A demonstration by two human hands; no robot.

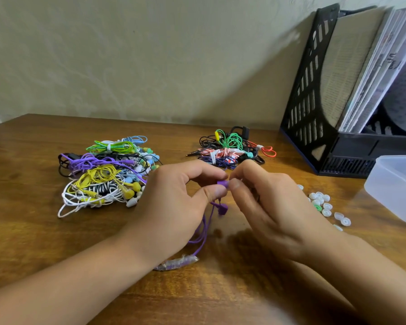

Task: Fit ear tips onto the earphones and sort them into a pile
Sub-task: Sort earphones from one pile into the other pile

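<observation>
While a big pile point(106, 170) of earphones lies left of the fingers, the left hand point(174, 202) pinches a purple earbud point(222, 183) between thumb and forefinger. Its cable point(203, 231) hangs below. Just right, the right hand point(267, 202) pinches the bud's tip end with curled fingers; what they hold is hidden. Beyond the fingers lies a smaller pile point(232, 148); farther right, loose tips point(321, 202), a tub point(394, 184).

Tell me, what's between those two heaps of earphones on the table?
In the head view, bare wood separates the left heap from the right heap; nearer the camera, the left hand reaches into the gap.
</observation>
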